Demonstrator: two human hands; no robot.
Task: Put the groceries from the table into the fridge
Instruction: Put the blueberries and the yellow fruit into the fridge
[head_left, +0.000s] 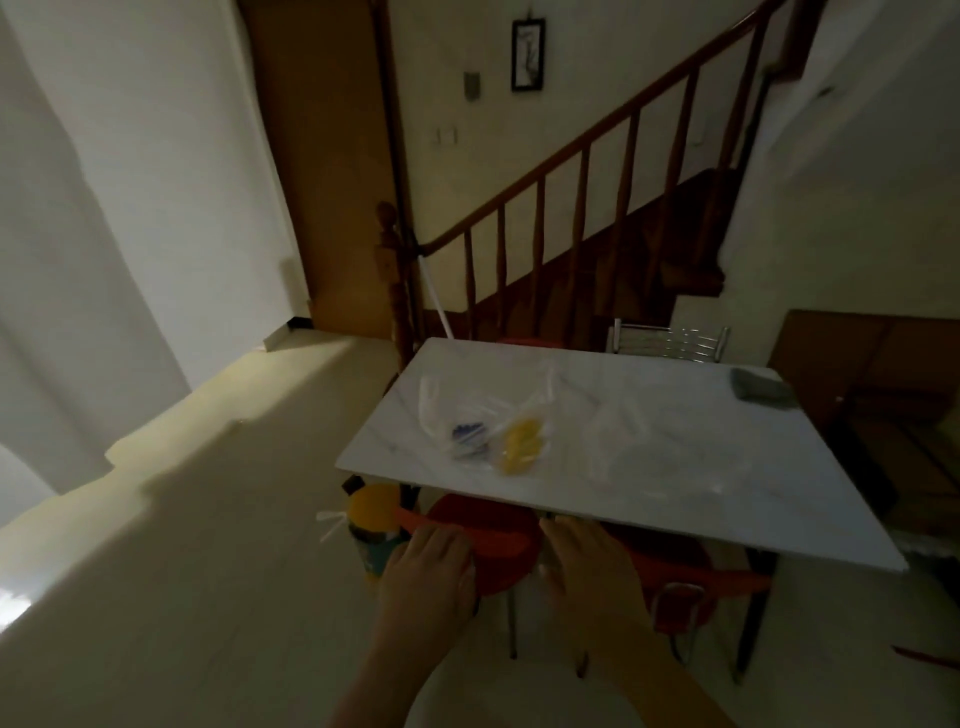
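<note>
I am looking down through the head camera into a dim room. A white marble-patterned rectangular desk (675, 499) stands ahead of me, tilted in the wide view.

On the desk lie the groceries: a clear plastic bag holding something blue (465, 434) and, touching its right side, a clear plastic bag holding something yellow (519, 441). To the right of these lies a crumpled clear plastic bag (639, 441) whose contents I cannot make out. A grey cloth-like object (759, 384) sits apart at the far right corner.

Both of my hands reach forward below the near edge of the desk, backs up. My left hand (431, 566) has its fingers fairly straight and together, holding nothing. My right hand (587, 561) has relaxed fingers pointing toward the desk edge, also holding nothing; whether the fingertips touch the edge I cannot tell. The two filled bags lie on the desk beyond both hands, well apart from them, roughly between them in line.

Under the desk are red plastic stools (493, 540), and a yellow-lidded container (371, 514) stands on the pale floor (208, 571) to the left of my left hand. Behind the desk rise a dark wooden stair railing (587, 171), a metal chair back (670, 340), and a brown wooden door (332, 156).
</note>
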